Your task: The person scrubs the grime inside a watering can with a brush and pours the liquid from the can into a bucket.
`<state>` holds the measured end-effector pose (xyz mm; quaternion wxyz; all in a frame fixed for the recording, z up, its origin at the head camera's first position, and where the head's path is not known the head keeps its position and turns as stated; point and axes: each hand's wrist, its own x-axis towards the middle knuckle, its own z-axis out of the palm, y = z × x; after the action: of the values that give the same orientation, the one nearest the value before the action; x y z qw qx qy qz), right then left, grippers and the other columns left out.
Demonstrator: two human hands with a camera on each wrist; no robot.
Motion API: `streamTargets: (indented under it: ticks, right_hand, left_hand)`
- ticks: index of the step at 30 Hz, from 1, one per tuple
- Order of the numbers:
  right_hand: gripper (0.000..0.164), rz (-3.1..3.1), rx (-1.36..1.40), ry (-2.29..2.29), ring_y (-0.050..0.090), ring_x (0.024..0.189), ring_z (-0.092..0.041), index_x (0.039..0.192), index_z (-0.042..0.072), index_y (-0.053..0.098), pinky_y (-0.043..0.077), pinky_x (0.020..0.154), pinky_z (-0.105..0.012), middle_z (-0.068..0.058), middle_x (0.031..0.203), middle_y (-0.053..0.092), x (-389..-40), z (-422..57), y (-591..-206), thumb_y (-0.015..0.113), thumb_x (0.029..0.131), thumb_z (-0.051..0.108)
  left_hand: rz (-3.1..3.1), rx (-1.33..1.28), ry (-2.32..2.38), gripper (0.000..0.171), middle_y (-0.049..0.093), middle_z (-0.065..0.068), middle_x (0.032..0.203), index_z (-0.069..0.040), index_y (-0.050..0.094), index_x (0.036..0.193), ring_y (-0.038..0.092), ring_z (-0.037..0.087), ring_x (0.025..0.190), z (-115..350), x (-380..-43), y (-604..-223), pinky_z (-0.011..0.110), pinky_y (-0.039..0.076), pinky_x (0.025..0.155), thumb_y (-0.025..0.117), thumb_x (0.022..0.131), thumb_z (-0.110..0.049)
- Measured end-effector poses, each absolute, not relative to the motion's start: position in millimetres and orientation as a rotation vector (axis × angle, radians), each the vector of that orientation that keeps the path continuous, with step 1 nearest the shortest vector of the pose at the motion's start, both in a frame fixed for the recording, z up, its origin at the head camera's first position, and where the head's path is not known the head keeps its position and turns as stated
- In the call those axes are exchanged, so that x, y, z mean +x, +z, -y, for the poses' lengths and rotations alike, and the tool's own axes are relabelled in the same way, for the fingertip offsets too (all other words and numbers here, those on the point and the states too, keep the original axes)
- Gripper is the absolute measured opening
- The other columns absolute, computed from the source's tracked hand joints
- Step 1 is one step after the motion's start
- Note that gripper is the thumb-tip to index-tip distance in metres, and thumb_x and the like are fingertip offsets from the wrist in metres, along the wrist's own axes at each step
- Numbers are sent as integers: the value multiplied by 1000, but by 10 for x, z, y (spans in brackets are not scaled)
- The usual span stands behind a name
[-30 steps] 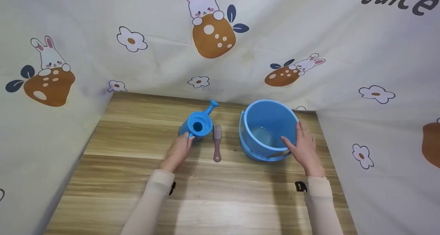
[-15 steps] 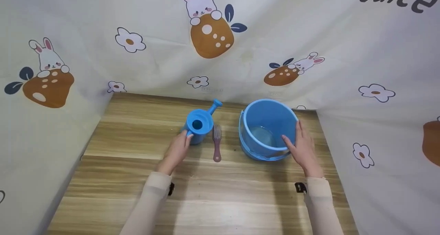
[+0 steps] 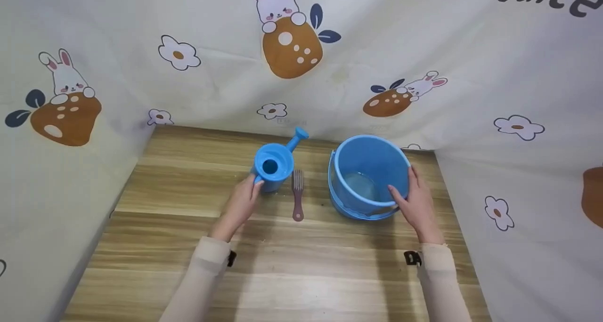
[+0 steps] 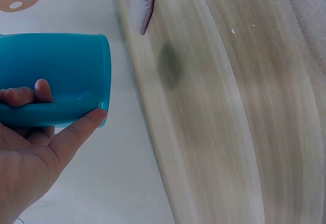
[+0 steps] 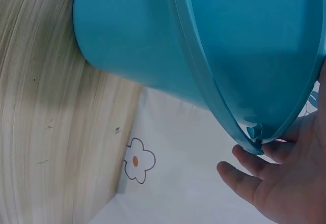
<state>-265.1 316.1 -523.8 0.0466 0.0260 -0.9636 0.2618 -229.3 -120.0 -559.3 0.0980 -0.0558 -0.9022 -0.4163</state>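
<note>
My left hand [image 3: 240, 202] grips the handle of a blue watering can [image 3: 282, 155]. In the left wrist view the fingers curl through the handle and the thumb lies along it; the can [image 4: 56, 61] hangs above the tabletop, its spout pointing away to the right in the head view. On the right stands a larger blue bucket [image 3: 346, 195] with its bail down. My right hand [image 3: 417, 206] holds its rim, thumb inside and fingers outside; the right wrist view leaves the thumb out. Whether the pale bucket bottom is under water, I cannot tell.
Between can and bucket lies a purple-handled brush [image 3: 297, 195], bristles toward the back. The wood-grain tabletop [image 3: 301, 270] is bounded at the back and both sides by a pale printed cloth [image 3: 221, 86]. Small dark specks and drops dot the wood.
The left hand has raised the watering can and shifted it slightly away from me and to the right. The right hand, bucket and brush have stayed in place.
</note>
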Motion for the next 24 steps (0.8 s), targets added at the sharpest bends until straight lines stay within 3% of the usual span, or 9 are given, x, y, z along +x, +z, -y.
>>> streamTargets:
  ticks: [6, 18, 24]
  right_hand:
    - [88, 2929, 76, 796, 19, 150, -46, 157, 1, 19, 22, 118, -63, -21, 165, 16, -2648, -3156, -5271, 55, 97, 54]
    - [87, 2962, 53, 804, 18, 151, -46, 159, 4, 14, 21, 119, -63, -19, 167, 11, -2640, -3153, -5275, 52, 98, 55]
    - [85, 2953, 49, 816, 17, 152, -44, 159, 5, 15, 21, 119, -64, -18, 167, 11, -2631, -3148, -5272, 52, 99, 52]
  left_hand:
    - [2641, -192, -1228, 21, 64, 21, 97, 0, 57, 105, 65, 39, 101, 1194, -2262, -5552, 54, 51, 90, 49, 105, -19]
    - [2603, -231, -1177, 18, 57, 15, 84, -2, 55, 96, 60, 34, 84, 1197, -2231, -5450, 52, 51, 79, 51, 104, -18]
    - [2623, -240, -1134, 18, 57, 16, 84, -3, 55, 97, 59, 34, 85, 1203, -2255, -5406, 51, 50, 80, 52, 104, -19]
